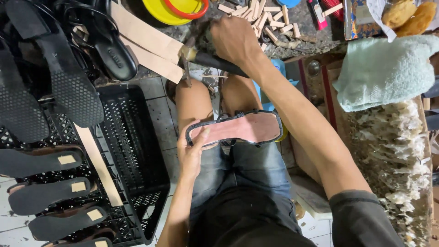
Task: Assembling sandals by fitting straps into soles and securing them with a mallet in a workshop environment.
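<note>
Where tiles show, black crate (137, 151); cluttered workbench (302, 39)

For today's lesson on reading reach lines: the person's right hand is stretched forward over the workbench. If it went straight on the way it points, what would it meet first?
The right hand, gripping a dark-handled tool, points up the picture. Straight ahead lie the small wooden blocks scattered on the bench, probably the first contact, though depth is unclear.
</note>
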